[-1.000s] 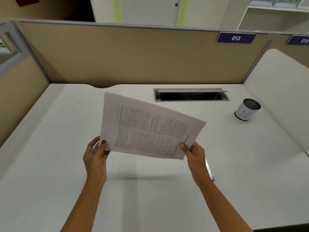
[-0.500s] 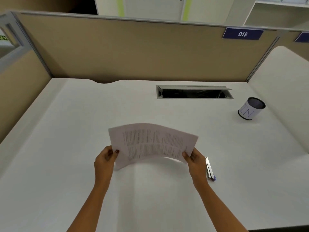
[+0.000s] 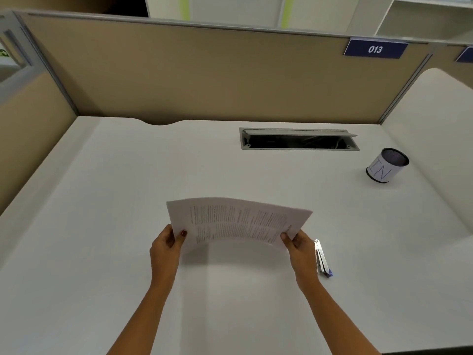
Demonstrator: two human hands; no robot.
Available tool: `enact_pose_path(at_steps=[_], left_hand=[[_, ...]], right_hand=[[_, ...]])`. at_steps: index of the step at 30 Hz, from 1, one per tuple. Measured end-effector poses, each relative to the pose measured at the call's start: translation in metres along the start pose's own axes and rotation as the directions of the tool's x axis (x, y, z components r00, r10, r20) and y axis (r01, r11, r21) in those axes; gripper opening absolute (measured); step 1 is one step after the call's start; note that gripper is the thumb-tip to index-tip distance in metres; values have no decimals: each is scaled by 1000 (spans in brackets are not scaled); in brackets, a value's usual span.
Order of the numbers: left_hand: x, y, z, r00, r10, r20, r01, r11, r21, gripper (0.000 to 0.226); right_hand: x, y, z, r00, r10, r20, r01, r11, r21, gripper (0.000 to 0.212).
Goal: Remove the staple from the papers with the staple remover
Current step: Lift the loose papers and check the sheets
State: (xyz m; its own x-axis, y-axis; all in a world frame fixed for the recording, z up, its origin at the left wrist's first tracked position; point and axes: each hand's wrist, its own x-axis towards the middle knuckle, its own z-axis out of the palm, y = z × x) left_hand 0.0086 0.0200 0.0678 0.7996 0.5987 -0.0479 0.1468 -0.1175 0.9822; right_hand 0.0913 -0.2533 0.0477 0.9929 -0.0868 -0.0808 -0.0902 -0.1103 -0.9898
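White printed papers bowed upward at frame centre, above the desk | left hand pinches their lower-left corner | right hand pinches the lower-right corner | staple remover lies on the desk just right of the right hand | pen cup at right, well apart

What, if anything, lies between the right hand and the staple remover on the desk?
Nothing visible. The staple remover lies on the bare desk just right of the right hand, which is itself occupied, gripping the papers together with the left hand.
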Motion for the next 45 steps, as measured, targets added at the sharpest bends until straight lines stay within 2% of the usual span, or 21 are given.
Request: enact_pose_path(at_steps=[9, 17, 21, 24, 27, 30, 32, 34, 36, 38, 39, 41, 42, 43, 45], left_hand=[[-2, -8, 5, 999, -42, 11, 41, 998, 57, 19], [8, -3, 7, 993, -120, -15, 121, 986, 112, 12], [9, -1, 11, 974, -216, -65, 218, 976, 21, 13], [8, -2, 15, 950, -302, -75, 299, 953, -51, 17], [3, 0, 19, 927, -372, -52, 362, 921, -147, 21], [-1, 4, 23, 893, -450, -14, 428, 858, -283, 27], [-2, 7, 26, 872, -489, 23, 464, 809, -362, 31], [-3, 9, 29, 858, -511, 54, 483, 767, -421, 32], [-4, 12, 33, 848, -525, 74, 497, 738, -457, 33], [-3, 14, 35, 842, -534, 81, 505, 726, -468, 32], [-3, 15, 36, 841, -535, 80, 505, 724, -470, 31], [-2, 17, 39, 841, -535, 80, 504, 721, -476, 31], [-2, 19, 40, 842, -534, 82, 503, 719, -479, 31], [-2, 20, 41, 844, -530, 84, 500, 719, -484, 31], [-3, 23, 43, 851, -519, 78, 485, 721, -495, 31]], right_hand=[[7, -2, 0, 1000, 12, 29, -10, 999, -51, 20], [34, -30, -6, 999, -7, 40, 16, 971, -240, 21], [42, -43, -9, 998, 12, -62, -26, 973, -228, 25], [39, -39, -19, 977, 17, -211, -90, 936, -339, 23], [29, -29, -32, 936, 71, -345, -247, 831, -498, 31], [14, -24, -40, 879, 271, -392, -476, 553, -684, 60], [3, -22, -40, 855, 354, -379, -507, 414, -756, 72], [-3, -16, -41, 859, 359, -365, -494, 396, -774, 66], [1, -8, -47, 861, 368, -350, -495, 455, -740, 48], [10, -7, -55, 820, 481, -310, -552, 522, -650, 26], [15, -8, -59, 791, 551, -266, -594, 586, -552, 13], [18, -11, -64, 711, 693, -117, -701, 686, -193, 17], [17, -16, -64, 689, 724, -14, -724, 689, 8, 15], [14, -21, -64, 677, 732, 78, -732, 659, 173, 14], [7, -29, -63, 680, 690, 247, -723, 576, 382, 16]])
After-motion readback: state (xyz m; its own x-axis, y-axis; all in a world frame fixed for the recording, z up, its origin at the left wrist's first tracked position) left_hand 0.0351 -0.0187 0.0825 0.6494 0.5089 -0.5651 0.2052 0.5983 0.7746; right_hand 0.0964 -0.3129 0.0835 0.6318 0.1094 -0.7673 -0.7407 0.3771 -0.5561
